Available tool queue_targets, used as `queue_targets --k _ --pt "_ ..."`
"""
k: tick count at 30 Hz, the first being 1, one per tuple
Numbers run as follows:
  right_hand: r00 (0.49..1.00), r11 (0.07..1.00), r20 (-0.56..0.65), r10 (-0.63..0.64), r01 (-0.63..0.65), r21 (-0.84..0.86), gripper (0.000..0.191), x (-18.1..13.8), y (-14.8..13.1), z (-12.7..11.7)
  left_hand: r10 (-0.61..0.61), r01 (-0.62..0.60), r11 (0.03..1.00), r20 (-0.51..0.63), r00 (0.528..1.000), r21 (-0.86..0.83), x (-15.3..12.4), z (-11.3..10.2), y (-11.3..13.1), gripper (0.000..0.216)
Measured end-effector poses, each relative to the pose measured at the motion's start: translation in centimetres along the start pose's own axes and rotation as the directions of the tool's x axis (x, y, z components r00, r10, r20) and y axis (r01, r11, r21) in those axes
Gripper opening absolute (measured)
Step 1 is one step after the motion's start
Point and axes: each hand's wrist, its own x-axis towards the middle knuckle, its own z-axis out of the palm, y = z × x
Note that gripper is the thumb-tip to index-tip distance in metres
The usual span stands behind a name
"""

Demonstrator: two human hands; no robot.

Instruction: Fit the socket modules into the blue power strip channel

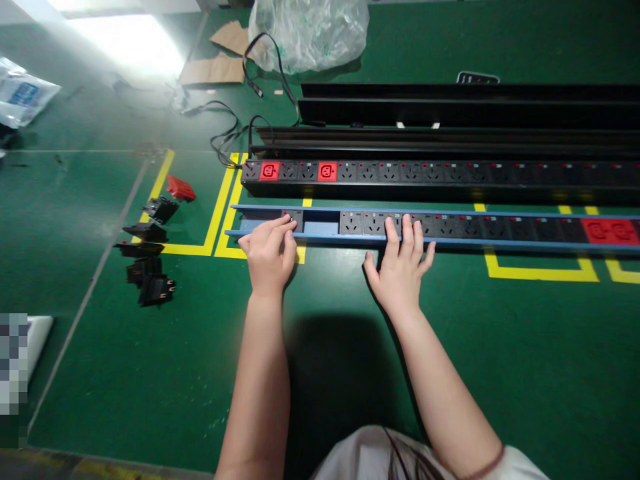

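Note:
A long blue metal channel [323,237] lies across the table in front of me, with a row of black socket modules [445,227] set in it. Near its left end, my left hand [269,259] has its fingers bent together on a single black socket module [299,217], partly hiding it. Gaps without modules show on both sides of that one. My right hand [403,273] rests with spread fingers on the modules farther right, fingertips touching their tops. Two red sockets [610,231] sit toward the channel's right end.
A black power strip [420,187] with red and black sockets lies behind the channel. Beyond it are black metal channels [450,110], a black cable [283,63] and a clear plastic bag [310,33]. Loose black modules [145,231] and a red one [181,189] lie at left.

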Motion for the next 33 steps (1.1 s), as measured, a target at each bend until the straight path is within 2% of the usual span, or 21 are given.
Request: queue_targets --k 33 --pt "1.000 1.000 0.017 0.007 -0.007 0.017 0.078 0.01 -0.07 -0.11 0.009 -0.003 0.998 0.095 0.995 -0.064 0.22 0.37 0.77 0.030"
